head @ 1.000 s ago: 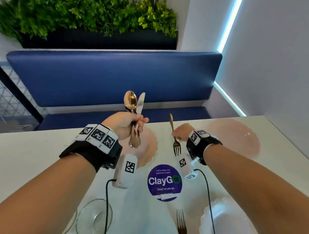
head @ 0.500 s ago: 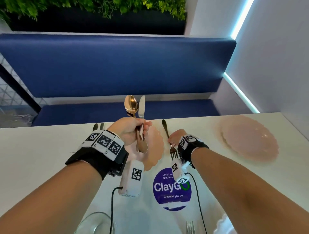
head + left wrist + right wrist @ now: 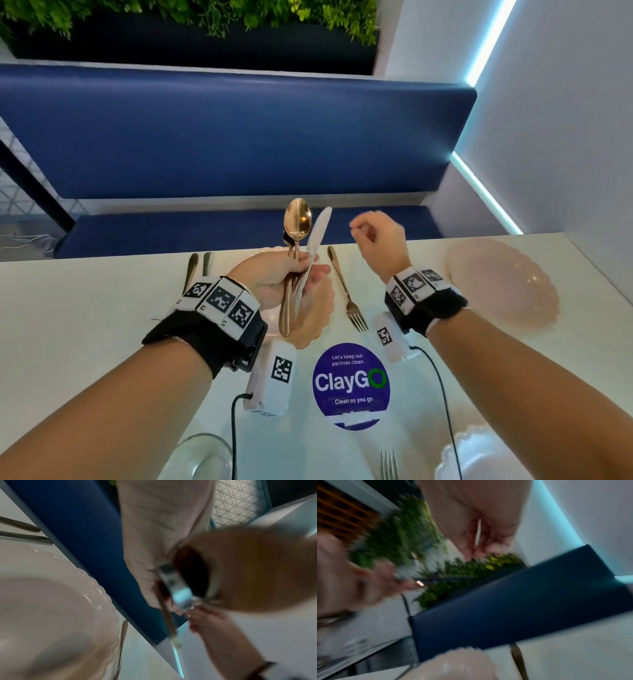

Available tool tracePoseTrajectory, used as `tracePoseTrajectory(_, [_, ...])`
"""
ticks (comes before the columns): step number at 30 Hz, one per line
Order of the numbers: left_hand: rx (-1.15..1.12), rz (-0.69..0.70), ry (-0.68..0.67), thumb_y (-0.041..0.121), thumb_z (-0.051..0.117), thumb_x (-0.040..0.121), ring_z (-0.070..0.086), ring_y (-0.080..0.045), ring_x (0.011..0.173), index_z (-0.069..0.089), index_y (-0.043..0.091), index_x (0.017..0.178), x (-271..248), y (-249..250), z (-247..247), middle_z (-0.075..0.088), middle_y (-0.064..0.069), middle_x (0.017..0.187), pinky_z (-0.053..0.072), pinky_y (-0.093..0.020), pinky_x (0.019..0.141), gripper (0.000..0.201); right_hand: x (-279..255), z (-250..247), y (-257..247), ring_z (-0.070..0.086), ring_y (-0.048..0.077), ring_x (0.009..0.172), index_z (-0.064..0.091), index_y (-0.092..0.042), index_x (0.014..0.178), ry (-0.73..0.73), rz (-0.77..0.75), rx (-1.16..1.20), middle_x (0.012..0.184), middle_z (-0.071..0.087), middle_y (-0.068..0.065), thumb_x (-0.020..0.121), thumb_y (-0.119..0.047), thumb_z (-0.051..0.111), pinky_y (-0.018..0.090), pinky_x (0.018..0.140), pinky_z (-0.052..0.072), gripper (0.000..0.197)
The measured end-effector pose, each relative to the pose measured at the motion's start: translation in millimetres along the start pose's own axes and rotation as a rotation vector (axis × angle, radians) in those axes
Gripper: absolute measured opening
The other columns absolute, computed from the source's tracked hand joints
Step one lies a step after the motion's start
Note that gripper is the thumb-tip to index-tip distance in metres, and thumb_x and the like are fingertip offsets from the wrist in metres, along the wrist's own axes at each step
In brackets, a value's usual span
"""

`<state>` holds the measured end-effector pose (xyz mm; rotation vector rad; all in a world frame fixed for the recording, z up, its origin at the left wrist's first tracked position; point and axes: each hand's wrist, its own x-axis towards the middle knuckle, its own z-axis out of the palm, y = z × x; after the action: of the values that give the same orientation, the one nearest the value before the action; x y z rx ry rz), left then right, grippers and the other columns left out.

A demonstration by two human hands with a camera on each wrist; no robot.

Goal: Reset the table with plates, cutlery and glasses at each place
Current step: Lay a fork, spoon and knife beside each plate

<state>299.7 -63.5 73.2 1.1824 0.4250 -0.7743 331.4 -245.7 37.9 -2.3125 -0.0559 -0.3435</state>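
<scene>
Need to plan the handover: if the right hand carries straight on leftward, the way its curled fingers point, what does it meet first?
Most likely the knife blade, held upright with the gold spoon in the left hand. The right hand sits level with it; depth is uncertain.

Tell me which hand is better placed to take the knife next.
Right. The right hand holds nothing and hovers beside the knife, while the left hand already grips knife and spoon together.

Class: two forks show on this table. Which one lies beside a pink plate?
The gold fork at the far side, lying just right of the pink plate under the left hand. The other fork sits by a white plate.
</scene>
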Motion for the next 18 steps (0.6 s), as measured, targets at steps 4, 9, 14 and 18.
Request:
tracePoseTrajectory(4, [0.166, -0.039, -0.075, 0.006, 0.038, 0.098, 0.055, -0.012, 0.065, 0.055, 0.008, 0.085, -6, -3, 17, 0.061, -0.008, 0.082, 0.046, -0.019, 0.053, 0.022, -20, -34, -42, 0.05, -0.004, 0.071, 0.071, -0.005, 0.093, -0.465, -0.397, -0.121, 0.094, 0.063, 0.003, 0.082, -0.001, 0.063, -0.002, 0.066, 0.037, 0.013])
tracePoseTrajectory(9, [0.359, -0.046, -0.13, 0.005, 0.036, 0.098, 0.046, -0.013, 0.062, 0.054, 0.006, 0.082, -16, -8, 43, 0.062, -0.005, 0.052, 0.038, -0.022, 0.055, 0.024, -36, -60, -53, 0.048, 0.011, 0.081, 0.063, -0.005, 0.107, -0.699, -0.342, -0.411, 0.104, 0.066, 0.011, 0.088, -0.006, 0.058, 0.013, 0.073, 0.039, 0.02])
tracePoseTrajectory(14, [0.5, 0.005, -0.185, 0.006, 0.038, 0.098, 0.06, -0.01, 0.052, 0.055, 0.007, 0.093, -25, -11, 69, 0.065, -0.009, 0.071, 0.045, -0.019, 0.049, 0.018, -54, -98, -61, 0.048, 0.009, 0.085, 0.06, -0.009, 0.114, -0.76, -0.345, -0.569, 0.105, 0.063, 0.005, 0.091, -0.015, 0.058, 0.016, 0.071, 0.036, 0.024])
tracePoseTrajectory(18, [0.576, -0.011, -0.148, 0.005, 0.043, 0.096, 0.067, -0.018, 0.063, 0.054, 0.006, 0.092, -26, -11, 85, 0.069, -0.013, 0.078, 0.052, -0.026, 0.059, 0.012, -71, -114, -53, 0.057, 0.02, 0.102, 0.058, -0.015, 0.122, -0.78, -0.412, -0.73, 0.114, 0.062, 0.006, 0.096, -0.023, 0.049, 0.02, 0.08, 0.04, 0.029])
